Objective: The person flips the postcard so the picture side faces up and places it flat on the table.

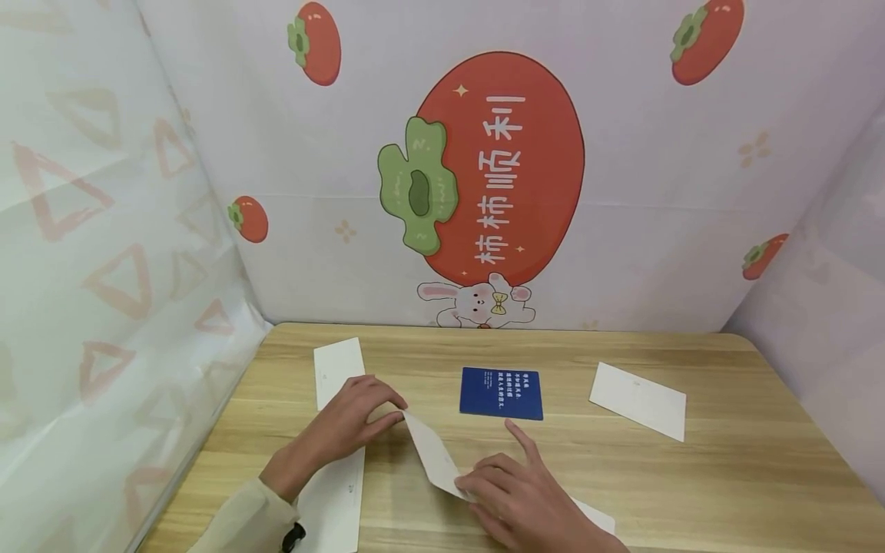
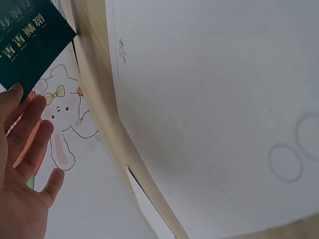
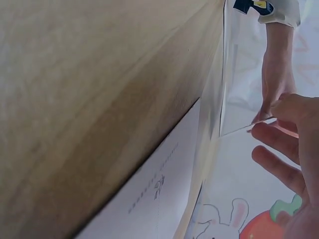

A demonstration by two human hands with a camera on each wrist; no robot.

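Note:
A card is lifted off the table, tilted, between my two hands. Its white face shows in the head view, and a dark green face with pale lettering shows in the left wrist view. My left hand pinches its upper left end between thumb and fingers. At the lower right end, the thumb and index finger of my right hand pinch the corner, while another finger points outward. Just beyond the right hand lies a blue card with white lettering. Part of a white card shows from behind the right hand.
White cards lie on the left of the wooden table: one card farther back, another by the left wrist. A white card lies at the right. A printed backdrop stands behind the table.

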